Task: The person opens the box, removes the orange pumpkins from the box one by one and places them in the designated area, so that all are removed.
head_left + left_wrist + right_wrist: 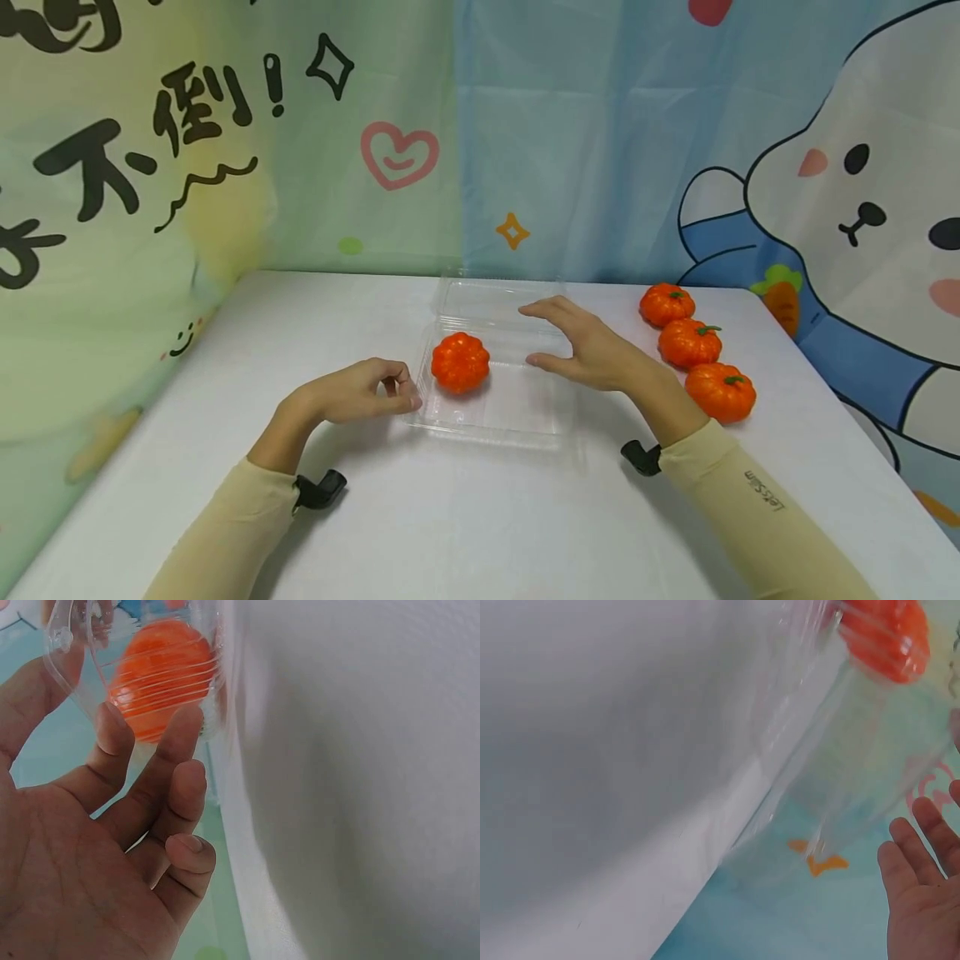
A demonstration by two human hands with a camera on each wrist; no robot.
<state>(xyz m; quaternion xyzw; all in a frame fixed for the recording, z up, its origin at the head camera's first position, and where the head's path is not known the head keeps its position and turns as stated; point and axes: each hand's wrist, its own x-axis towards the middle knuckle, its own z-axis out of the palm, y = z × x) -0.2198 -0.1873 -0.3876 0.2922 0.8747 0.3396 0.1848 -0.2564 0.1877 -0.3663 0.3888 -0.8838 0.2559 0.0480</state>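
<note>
A clear plastic clamshell box (528,412) lies on the white table with its lid (491,300) folded open towards the back. Inside it, on the left, sits a small orange pumpkin (460,362); the left wrist view shows this pumpkin (161,679) through the ribbed wall. My left hand (367,390) holds the box's left edge near the front corner between thumb and fingertips, the other fingers loosely bent. Over the box's right side hovers my right hand (585,342), thumb and fingers spread apart with nothing between them. Part of that hand (930,877) shows in the right wrist view.
To the right of the box, three more orange pumpkins with green stems stand in a row: a back one (667,304), a middle one (689,342) and a front one (721,392). A printed cloth backdrop (562,150) hangs behind the white table (480,533).
</note>
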